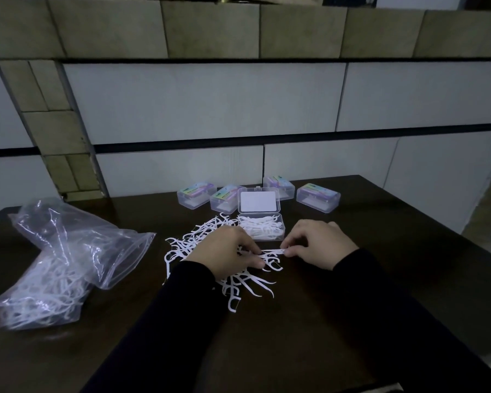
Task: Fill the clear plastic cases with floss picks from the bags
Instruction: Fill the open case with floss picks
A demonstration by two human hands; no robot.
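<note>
Currently, fingers: both hands meet at the centre of the table, pinching one small aligned bundle of white plastic floss picks (272, 253) between them.
Left hand: the left hand (224, 251) has fingers curled, thumb and fingertips gripping the bundle's left end.
Right hand: the right hand (321, 243) has fingers curled, pinching the bundle's right end.
Loose pile: a scatter of white floss picks (247, 285) lies under and around the hands, spreading toward 9 and 6 o'clock.
Open case: a clear rectangular plastic case with its lid raised (261, 219) sits just beyond the hands at 12 o'clock, already holding many picks; whether it is full cannot be told.
Closed cases: four clear lidded plastic cases with coloured labels (223, 198) stand in a row behind it, apparently filled.
Bag: a crumpled clear zip-top plastic bag (68, 262) at 9 o'clock still holds plenty of picks.
Progress: judged well under way; the open case needs topping up and closing, and the pile and bag remain.
Writing: the labels are too blurred to read; no brand is legible.
Surface: a dark brown wooden table (380, 293).
</note>
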